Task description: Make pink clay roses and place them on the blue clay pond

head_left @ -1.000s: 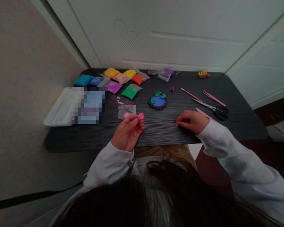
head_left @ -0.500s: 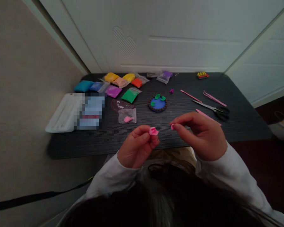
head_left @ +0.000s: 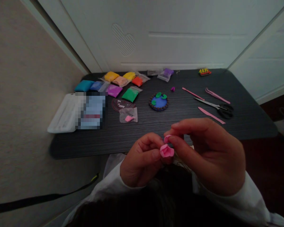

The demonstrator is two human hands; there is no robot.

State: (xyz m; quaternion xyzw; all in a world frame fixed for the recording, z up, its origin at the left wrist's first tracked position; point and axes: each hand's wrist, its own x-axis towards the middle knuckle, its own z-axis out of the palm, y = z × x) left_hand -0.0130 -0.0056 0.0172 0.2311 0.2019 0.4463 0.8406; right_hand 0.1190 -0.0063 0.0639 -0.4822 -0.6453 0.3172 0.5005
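Between thumb and fingers, my left hand (head_left: 142, 160) is closed on a pink clay flower (head_left: 167, 151), its cupped petals facing up. My right hand (head_left: 208, 154) pinches a small pink clay petal (head_left: 167, 138) at the flower's far edge; whether the two touch I cannot tell. Beyond my hands lies a round clay pond (head_left: 160, 102), blue with a brown beaded rim and green leaves. A bag of pink clay (head_left: 129, 118) lies to its left, partly used.
Bags of coloured clay, among them a green one (head_left: 130, 94), lie at the back left near a white tray (head_left: 67, 112). On the right are scissors (head_left: 215, 105), a pink clay knife (head_left: 210, 114), a thin pink tool (head_left: 192, 93) and pink tweezers (head_left: 216, 95).
My right hand has come nearer and down with the petal, closing the gap to the flower. My left hand has shifted slightly right and toward me with the flower.
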